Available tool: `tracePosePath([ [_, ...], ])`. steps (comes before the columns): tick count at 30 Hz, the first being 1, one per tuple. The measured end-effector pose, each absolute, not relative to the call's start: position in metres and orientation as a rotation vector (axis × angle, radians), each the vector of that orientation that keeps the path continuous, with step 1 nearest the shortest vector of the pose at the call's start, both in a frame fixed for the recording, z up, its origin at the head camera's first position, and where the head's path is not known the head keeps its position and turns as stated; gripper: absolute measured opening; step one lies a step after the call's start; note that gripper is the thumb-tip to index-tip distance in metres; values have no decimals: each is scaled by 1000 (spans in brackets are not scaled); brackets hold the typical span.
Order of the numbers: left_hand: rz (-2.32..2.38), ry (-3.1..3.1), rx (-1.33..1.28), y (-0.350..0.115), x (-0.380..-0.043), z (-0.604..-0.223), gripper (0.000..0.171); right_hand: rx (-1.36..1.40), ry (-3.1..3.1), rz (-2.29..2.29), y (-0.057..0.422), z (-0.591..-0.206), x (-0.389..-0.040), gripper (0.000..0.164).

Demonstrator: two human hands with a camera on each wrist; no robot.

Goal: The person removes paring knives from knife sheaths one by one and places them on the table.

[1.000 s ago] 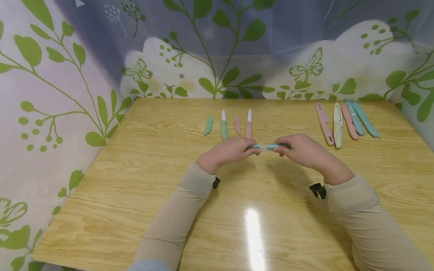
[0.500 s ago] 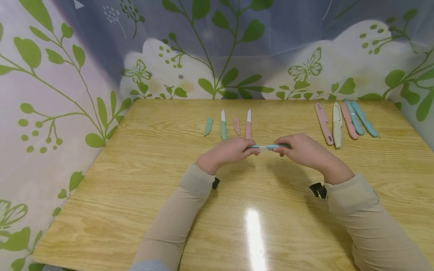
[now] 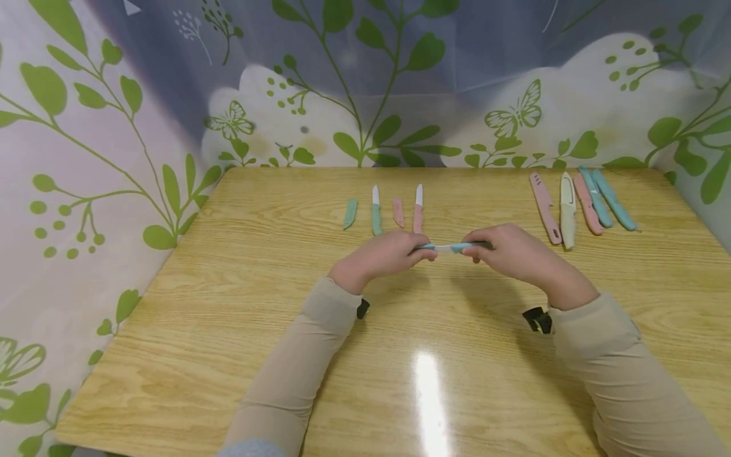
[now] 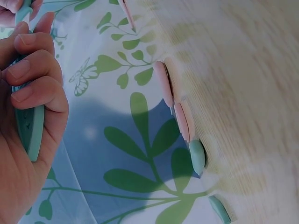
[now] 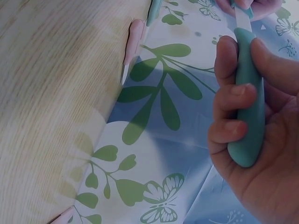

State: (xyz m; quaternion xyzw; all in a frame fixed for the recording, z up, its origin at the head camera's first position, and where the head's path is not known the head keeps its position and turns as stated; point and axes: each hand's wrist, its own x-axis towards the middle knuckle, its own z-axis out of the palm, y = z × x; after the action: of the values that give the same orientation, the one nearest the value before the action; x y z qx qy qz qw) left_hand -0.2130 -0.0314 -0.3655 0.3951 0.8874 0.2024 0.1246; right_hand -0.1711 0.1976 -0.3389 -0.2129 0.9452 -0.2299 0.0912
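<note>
Above the middle of the table my right hand (image 3: 511, 257) grips the blue-green handle of a small paring knife (image 5: 250, 107), its fingers curled round it. My left hand (image 3: 391, 254) holds the matching blade sheath (image 4: 30, 133) in curled fingers. A short stretch of white blade (image 3: 443, 249) shows between sheath and handle; the tip is hidden inside the sheath. Just beyond the left hand lie a green sheath (image 3: 350, 214), a green knife (image 3: 376, 219) with a bare white blade, a pink sheath (image 3: 398, 212) and a pink knife (image 3: 418, 217), also bare.
At the table's back right lie a long pink sheathed knife (image 3: 546, 207), a cream one (image 3: 568, 219), another pink one (image 3: 587, 204) and two blue ones (image 3: 615, 202) side by side. A leaf-patterned cloth (image 3: 354, 101) hangs along the table's back edge.
The hands have drawn very slightly apart, so a little more white blade shows between sheath and handle. The things on the table have not moved.
</note>
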Motion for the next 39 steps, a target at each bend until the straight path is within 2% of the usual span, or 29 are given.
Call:
tracePosePath([
  [39,571,2607,1129,-32,-214,-364,32,-562,2781,-706,202,-335,-172,29],
])
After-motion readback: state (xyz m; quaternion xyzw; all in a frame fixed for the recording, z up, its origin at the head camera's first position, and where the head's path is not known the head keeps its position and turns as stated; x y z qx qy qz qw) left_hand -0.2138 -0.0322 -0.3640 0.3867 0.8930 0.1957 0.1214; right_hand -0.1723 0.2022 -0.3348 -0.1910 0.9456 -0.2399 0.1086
